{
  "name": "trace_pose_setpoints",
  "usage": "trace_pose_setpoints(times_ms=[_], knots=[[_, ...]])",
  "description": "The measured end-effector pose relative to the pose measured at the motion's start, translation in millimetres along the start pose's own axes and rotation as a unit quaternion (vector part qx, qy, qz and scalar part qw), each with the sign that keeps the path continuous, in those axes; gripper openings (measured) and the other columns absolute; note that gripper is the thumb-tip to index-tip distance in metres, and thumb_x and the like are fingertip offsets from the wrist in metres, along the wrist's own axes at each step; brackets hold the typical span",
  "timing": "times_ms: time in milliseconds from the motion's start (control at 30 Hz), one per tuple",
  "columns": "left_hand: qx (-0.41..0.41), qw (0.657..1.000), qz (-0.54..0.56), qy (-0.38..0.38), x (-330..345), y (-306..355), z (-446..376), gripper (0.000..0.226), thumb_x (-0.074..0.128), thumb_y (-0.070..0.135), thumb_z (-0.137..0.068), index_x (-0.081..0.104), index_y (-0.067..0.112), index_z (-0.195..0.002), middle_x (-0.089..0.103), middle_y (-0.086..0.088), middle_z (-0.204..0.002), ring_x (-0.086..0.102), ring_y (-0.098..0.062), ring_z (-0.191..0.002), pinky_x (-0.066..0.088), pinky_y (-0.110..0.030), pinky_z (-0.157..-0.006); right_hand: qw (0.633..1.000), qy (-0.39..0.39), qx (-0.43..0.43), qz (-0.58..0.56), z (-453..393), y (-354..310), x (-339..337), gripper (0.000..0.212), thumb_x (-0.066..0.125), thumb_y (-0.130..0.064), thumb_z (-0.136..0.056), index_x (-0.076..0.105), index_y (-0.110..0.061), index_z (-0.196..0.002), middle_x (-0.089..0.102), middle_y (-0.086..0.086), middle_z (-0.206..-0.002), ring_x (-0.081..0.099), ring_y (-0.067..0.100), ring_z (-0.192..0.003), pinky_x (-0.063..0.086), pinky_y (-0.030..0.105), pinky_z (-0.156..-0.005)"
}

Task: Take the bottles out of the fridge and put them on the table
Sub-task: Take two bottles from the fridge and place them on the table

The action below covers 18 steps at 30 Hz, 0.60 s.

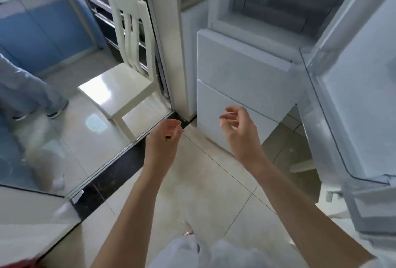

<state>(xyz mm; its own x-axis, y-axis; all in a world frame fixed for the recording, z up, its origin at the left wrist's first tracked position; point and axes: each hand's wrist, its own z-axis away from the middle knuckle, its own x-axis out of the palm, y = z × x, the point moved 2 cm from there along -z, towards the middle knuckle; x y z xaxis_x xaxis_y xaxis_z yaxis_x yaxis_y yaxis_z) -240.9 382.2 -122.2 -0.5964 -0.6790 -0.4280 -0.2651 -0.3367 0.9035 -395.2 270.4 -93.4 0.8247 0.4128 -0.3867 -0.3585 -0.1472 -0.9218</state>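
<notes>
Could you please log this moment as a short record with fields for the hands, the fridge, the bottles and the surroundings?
left hand: bare left hand, fingers loosely curled, holding nothing, above the floor
right hand: bare right hand, fingers relaxed, holding nothing, in front of the fridge's lower drawers
fridge: white fridge, upper compartment open, white fridge door swung out at right
bottles: none visible
surroundings: cream wooden chair left of the fridge; beige tiled floor; another person's legs at far left
</notes>
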Motion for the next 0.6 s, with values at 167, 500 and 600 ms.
trace_pose_setpoints(times_ms=[167,500,600], knots=[[0.072,0.996,-0.028,-0.053,8.5,27.6,-91.9,0.012,0.06,0.017,-0.092,0.069,0.019,-0.1,0.072,0.009,-0.09,0.066,0.0,-0.087,0.05,-0.018,-0.079,0.996,0.085,-0.015,0.001,-58.8,-23.3,1.2,0.028,0.056,-0.021,-0.093,0.051,-0.016,-0.121,0.063,-0.008,-0.105,0.056,-0.005,-0.095,0.043,0.007,-0.078],[0.183,0.976,0.002,-0.12,79.2,104.9,-244.0,0.013,0.058,0.019,-0.091,0.066,0.024,-0.1,0.073,0.003,-0.093,0.068,-0.015,-0.091,0.053,-0.03,-0.082,0.972,0.228,-0.026,-0.046,-204.5,-54.6,-20.3,0.029,0.057,-0.021,-0.092,0.051,-0.015,-0.119,0.054,-0.021,-0.091,0.055,0.0,-0.09,0.041,0.006,-0.074],[0.193,0.974,0.007,-0.123,106.6,129.0,-286.3,0.012,0.058,0.023,-0.089,0.065,0.027,-0.098,0.072,0.004,-0.093,0.067,-0.014,-0.088,0.052,-0.029,-0.078,0.967,0.247,-0.036,-0.049,-266.6,-69.5,-34.7,0.031,0.056,-0.02,-0.091,0.051,-0.013,-0.121,0.055,-0.02,-0.092,0.055,-0.002,-0.086,0.04,0.001,-0.068]])
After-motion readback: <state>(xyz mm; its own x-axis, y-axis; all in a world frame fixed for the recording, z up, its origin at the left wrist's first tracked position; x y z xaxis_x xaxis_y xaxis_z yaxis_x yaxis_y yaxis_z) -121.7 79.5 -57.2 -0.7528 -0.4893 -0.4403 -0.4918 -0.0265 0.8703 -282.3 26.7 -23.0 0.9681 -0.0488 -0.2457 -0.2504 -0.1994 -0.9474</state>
